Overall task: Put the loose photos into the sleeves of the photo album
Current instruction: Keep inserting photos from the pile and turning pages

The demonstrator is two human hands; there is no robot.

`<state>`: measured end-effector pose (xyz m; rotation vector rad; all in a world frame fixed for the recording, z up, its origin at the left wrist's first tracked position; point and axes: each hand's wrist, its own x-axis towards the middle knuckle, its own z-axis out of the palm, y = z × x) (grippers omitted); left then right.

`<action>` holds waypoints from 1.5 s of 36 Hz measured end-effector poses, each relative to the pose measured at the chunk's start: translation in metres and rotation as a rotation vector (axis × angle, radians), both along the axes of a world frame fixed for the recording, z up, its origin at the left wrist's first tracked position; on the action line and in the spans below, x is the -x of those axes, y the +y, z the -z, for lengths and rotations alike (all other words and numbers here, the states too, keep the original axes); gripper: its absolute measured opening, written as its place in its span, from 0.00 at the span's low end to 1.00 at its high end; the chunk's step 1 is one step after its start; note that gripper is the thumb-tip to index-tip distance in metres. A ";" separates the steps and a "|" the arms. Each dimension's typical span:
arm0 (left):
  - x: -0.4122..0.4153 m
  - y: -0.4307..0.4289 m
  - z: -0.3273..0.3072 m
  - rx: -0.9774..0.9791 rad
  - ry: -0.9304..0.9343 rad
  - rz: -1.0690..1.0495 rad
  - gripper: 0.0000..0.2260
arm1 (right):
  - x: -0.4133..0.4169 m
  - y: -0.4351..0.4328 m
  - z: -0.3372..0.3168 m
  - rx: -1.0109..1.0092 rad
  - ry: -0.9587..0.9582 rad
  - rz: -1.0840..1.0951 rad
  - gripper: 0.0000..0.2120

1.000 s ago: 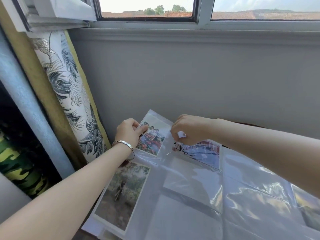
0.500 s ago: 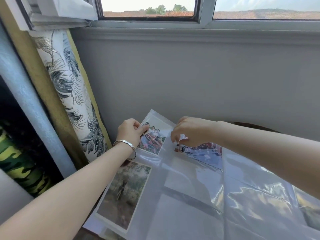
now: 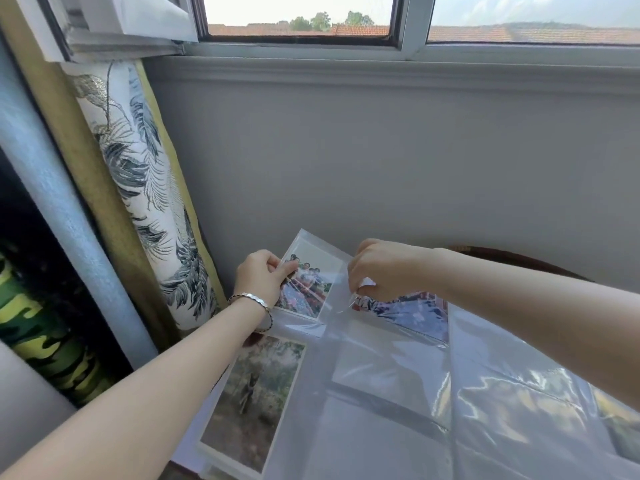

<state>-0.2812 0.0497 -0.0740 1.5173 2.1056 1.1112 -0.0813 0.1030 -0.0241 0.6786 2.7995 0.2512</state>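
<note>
Two bare forearms reach forward over an open photo album of clear plastic sleeves [image 3: 381,431], which lies below a grey wall [image 3: 381,161] and a white-framed window [image 3: 412,26]. The left hand [image 3: 262,278], with one silver bracelet [image 3: 252,299] on its wrist, is turned knuckles up with its fingers curled. Its thumb and fingertips pinch the left edge of a white-bordered group photo [image 3: 311,285]. That group photo sits in the far left pocket of the album page, under the glossy film, tilted with its top corner toward the wall. The right hand [image 3: 384,268] comes in from the right with the wrist raised and the fingers bunched downward. It pinches the clear film of the sleeve beside the photo's right edge and holds it lifted off the page in a wrinkled fold.

Three photos show plainly. One is the group photo. One is a blue and red photo [image 3: 412,311] in the neighbouring pocket just to its right, partly hidden by the right hand. One is a tall greenish woodland photo [image 3: 256,393] with a single figure, in the near left pocket below the left wrist. A yellowish patch under the film at the right edge is too covered in glare to make out.

One leaf-print fabric roll [image 3: 138,188] leans against the wall at the left, and one green camouflage cloth [image 3: 38,341] lies beyond it.
</note>
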 end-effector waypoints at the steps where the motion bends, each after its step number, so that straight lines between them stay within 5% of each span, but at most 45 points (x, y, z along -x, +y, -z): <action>1: -0.001 0.000 0.001 0.004 0.004 -0.006 0.14 | 0.000 -0.001 0.001 -0.011 -0.004 -0.004 0.11; 12: -0.043 -0.008 -0.010 0.192 0.460 0.137 0.15 | -0.078 -0.060 0.015 0.165 0.560 0.341 0.11; 21: -0.195 -0.057 -0.029 0.008 0.160 0.704 0.08 | -0.225 -0.158 0.013 0.189 0.492 0.879 0.07; 30: -0.304 -0.099 -0.016 0.050 0.168 0.994 0.08 | -0.341 -0.233 0.039 0.069 0.367 1.240 0.20; 34: -0.321 -0.110 -0.007 0.100 0.197 1.020 0.07 | -0.355 -0.255 0.068 0.166 0.254 1.234 0.37; 41: -0.318 -0.112 0.001 0.104 0.222 0.975 0.05 | -0.364 -0.264 0.096 -0.195 0.206 0.970 0.05; 44: -0.316 -0.110 0.002 0.113 0.221 0.959 0.05 | -0.371 -0.265 0.098 -0.229 0.175 0.970 0.16; 47: -0.316 -0.109 0.002 0.119 0.217 0.949 0.06 | -0.365 -0.268 0.081 -0.057 0.179 0.984 0.10; 50: -0.316 -0.109 0.000 0.122 0.207 0.948 0.06 | -0.367 -0.265 0.081 0.031 0.072 1.057 0.17; 54: -0.313 -0.108 -0.002 0.119 0.173 0.947 0.06 | -0.362 -0.270 0.074 -0.234 0.280 1.132 0.08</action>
